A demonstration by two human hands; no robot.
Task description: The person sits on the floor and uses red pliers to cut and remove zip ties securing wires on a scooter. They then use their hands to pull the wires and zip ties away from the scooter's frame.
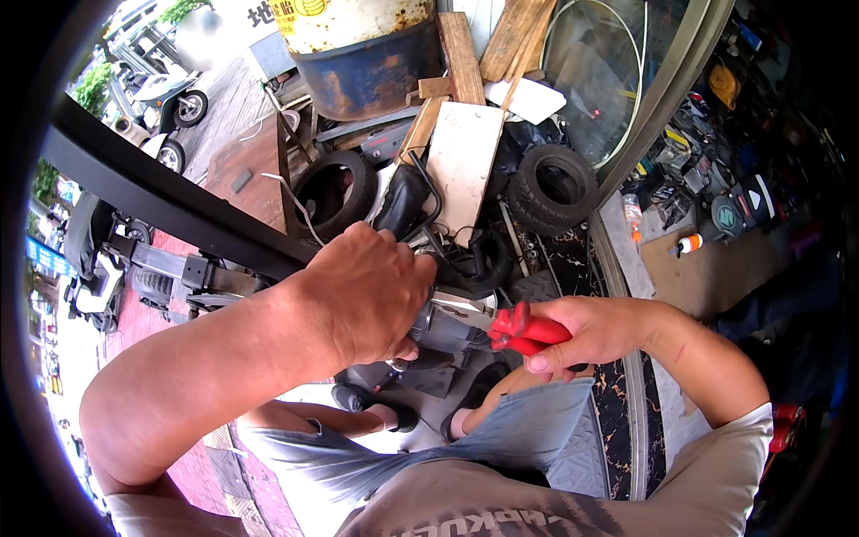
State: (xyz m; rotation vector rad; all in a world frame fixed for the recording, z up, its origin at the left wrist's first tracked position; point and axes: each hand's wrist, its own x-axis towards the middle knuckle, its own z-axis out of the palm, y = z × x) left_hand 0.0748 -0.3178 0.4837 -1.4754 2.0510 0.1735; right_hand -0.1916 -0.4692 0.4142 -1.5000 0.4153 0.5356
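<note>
Red-handled pliers point(528, 333) are in my right hand point(586, 336), its fingers closed round the grips. Their metal jaws point left, at a grey cylindrical part point(446, 331) in front of me. I cannot tell whether the jaws grip it. My left hand point(367, 291) reaches across from the left, its fingers wrapped over the left end of that grey part and covering much of it. Just beyond my left knuckles is a curved black part point(403, 199), with a bent black tube point(433, 192) beside it.
Beyond my hands lie a loose tyre point(309, 192), stacked tyres point(546, 197), wooden boards point(463, 58) and a rusty blue-and-white drum point(376, 76). A thick dark bar point(179, 192) slants in from the left. At right are a metal door frame point(662, 89) and a cluttered floor with bottles point(689, 243).
</note>
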